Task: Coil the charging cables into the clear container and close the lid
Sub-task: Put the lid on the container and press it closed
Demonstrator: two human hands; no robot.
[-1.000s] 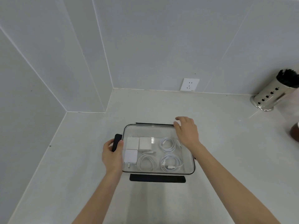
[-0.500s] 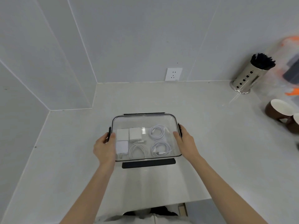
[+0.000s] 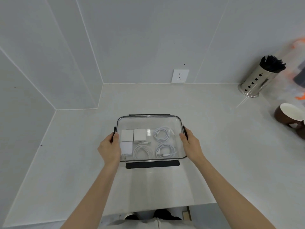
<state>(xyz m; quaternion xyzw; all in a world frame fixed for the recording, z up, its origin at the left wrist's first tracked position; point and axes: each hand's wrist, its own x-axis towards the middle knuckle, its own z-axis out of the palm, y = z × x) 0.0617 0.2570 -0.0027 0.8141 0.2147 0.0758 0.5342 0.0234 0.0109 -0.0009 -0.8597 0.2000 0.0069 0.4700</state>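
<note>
A clear rectangular container (image 3: 149, 120) with its clear lid on sits on the white counter in the middle of the head view. Inside lie three coiled white cables (image 3: 161, 134) and three white charger blocks (image 3: 127, 135). The black front latch flap (image 3: 152, 164) lies flat on the counter, sticking out from the near edge. My left hand (image 3: 109, 148) grips the container's left side at the black side latch. My right hand (image 3: 191, 144) grips its right side at the other black latch.
A steel utensil holder (image 3: 257, 80) with black sticks stands at the back right. Brown cups (image 3: 289, 115) lie at the right edge beside a blurred orange and clear object. A wall socket (image 3: 179, 76) is behind the container. The counter's front edge runs just below my forearms.
My right hand left the lid's top and went to the right side latch. Both hands now press the container's sides. The view has tilted and shows the counter's front edge.
</note>
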